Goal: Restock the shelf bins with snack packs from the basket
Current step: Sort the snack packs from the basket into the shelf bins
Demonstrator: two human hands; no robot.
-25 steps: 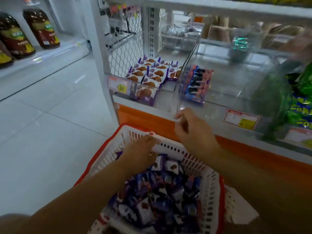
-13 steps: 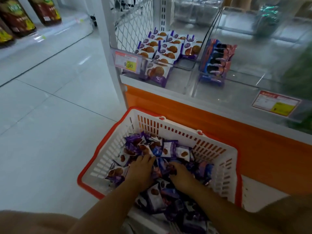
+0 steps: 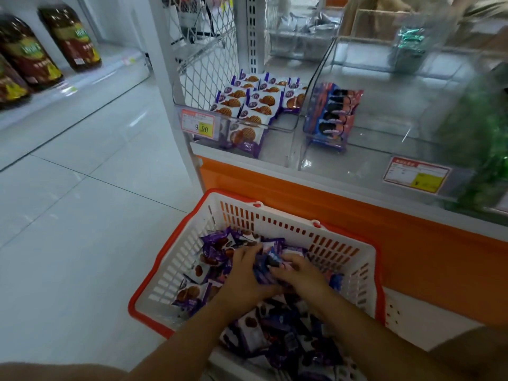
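Observation:
A white basket (image 3: 275,218) with an orange rim sits on the floor in front of the shelf, full of purple and blue snack packs (image 3: 209,251). Both my hands are down in the pile. My left hand (image 3: 242,273) curls its fingers round purple packs at the middle of the basket. My right hand (image 3: 299,273) pinches a dark blue pack (image 3: 270,261) with its fingertips. Above, a clear shelf bin (image 3: 286,149) holds rows of purple waffle packs (image 3: 247,103). The bin to its right holds a stack of blue and pink cookie packs (image 3: 332,114).
An orange shelf base (image 3: 412,243) runs behind the basket. Price tags (image 3: 198,125) hang on the bin fronts. Green packs (image 3: 483,149) fill the far right bin. Dark bottles (image 3: 33,53) stand on a low shelf at the left. Pale floor tiles (image 3: 82,215) lie to the left.
Both hands dropped from the basket's far rim and the shelf edge into the pile of packs. Now they have closed together on packs, and the right hand has picked up a blue one.

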